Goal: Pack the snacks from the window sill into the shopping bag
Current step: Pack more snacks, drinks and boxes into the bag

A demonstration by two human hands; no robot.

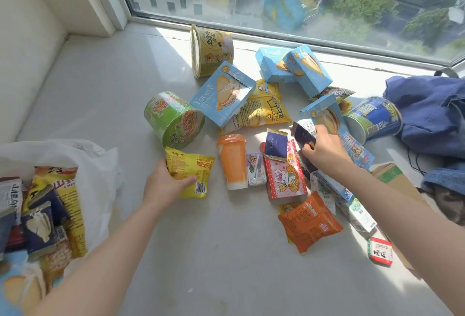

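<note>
On the window sill (105,94), seen from the head camera, the snacks lie scattered from centre out to three o'clock, while the white shopping bag (100,164) sits open at eight o'clock, already part filled with packets.

The left hand (163,184) has closed round the lower corner of a yellow crinkly snack packet (191,174), thumb on top and fingers beneath, the packet just lifted or resting on the sill; I cannot tell which. The right hand (324,149), at three o'clock of centre, pinches a dark navy biscuit sachet (303,137) between thumb and fingertips, tilted up out of the pile.

Both look light and soft; the foil is probably slippery and the contents brittle, so a loose grip by the sealed edge or across the flat face seems wiser than squeezing the middle. The green noodle bowl (173,119) at eleven o'clock and the blue biscuit box (224,94) at twelve are stiff and bulkier, and each would likely need a wide grasp across its sides. The orange drink cup (232,162) is probably heavier; take it round the body.
</note>
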